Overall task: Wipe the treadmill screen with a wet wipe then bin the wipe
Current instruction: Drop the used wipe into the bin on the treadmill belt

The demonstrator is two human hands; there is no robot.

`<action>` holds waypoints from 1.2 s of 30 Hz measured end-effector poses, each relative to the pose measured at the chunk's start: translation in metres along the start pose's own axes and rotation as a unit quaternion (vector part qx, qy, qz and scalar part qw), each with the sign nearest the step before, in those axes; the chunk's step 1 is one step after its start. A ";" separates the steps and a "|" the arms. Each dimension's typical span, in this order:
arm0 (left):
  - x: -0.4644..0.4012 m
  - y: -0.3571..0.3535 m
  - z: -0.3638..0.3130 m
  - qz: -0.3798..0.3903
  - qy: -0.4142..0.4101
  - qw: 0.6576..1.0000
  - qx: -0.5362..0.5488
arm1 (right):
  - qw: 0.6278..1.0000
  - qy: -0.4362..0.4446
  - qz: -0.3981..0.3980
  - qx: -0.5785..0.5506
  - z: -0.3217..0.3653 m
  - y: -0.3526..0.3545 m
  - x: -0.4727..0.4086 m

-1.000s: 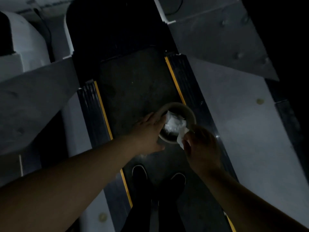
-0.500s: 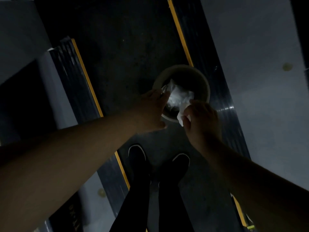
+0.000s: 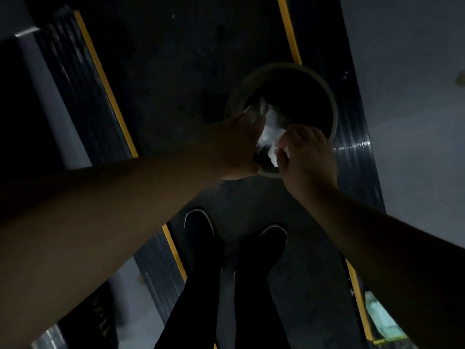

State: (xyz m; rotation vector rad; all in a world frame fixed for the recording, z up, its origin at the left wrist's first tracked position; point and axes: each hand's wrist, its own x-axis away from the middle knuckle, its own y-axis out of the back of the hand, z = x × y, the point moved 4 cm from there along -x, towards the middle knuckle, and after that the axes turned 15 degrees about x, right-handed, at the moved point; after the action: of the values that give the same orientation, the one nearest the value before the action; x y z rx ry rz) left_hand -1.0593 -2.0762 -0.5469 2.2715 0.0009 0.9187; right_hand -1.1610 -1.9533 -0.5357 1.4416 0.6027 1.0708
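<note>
a: where's the wipe (image 3: 270,133)?

b: white and crumpled, over the near side of the bin's (image 3: 329,102) mouth. the right hand (image 3: 308,153) pinches its lower end between thumb and fingers, closed on it. the rest of the wipe hangs inside the rim.

a: and the left hand (image 3: 237,149)?

b: on the bin's left rim, fingers reaching over the edge beside the wipe. too dark to tell whether it grips the rim or only rests there.

a: where does the bin stand?

b: on the belt (image 3: 176,71), hard against its right yellow stripe (image 3: 289,31). far half of the bin's mouth is dark and open.

a: room around it?

b: bare belt to the left, up to the left stripe (image 3: 105,84). the shoes (image 3: 201,230) stand on the belt near the bin, a gap of belt between.
</note>
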 end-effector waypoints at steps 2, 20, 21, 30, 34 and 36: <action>-0.006 -0.003 0.003 0.012 0.007 1.000 -0.004 | 1.000 -0.005 0.005 0.005 -0.004 -0.006 -0.005; -0.004 -0.007 -0.003 0.001 -0.011 1.000 -0.025 | 0.999 -0.038 0.017 0.002 -0.020 -0.008 0.013; -0.001 -0.005 -0.005 -0.008 -0.020 1.000 -0.022 | 0.999 -0.040 0.016 0.004 -0.019 -0.005 0.015; 0.072 0.055 -0.054 -0.024 -0.005 0.999 -0.034 | 0.999 -0.039 0.033 0.007 -0.013 0.086 0.041; 0.115 0.099 -0.083 -0.047 0.004 0.998 -0.029 | 0.999 -0.032 0.029 0.015 -0.007 0.147 0.049; 0.136 0.130 -0.098 -0.055 0.024 0.998 -0.002 | 0.999 -0.031 0.022 0.024 0.001 0.183 0.052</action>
State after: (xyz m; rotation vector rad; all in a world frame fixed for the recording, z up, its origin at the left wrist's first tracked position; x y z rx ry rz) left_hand -1.0483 -2.0861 -0.3350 2.2217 0.1444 0.9125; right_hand -1.1769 -1.9434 -0.3463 1.5315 0.5573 1.0485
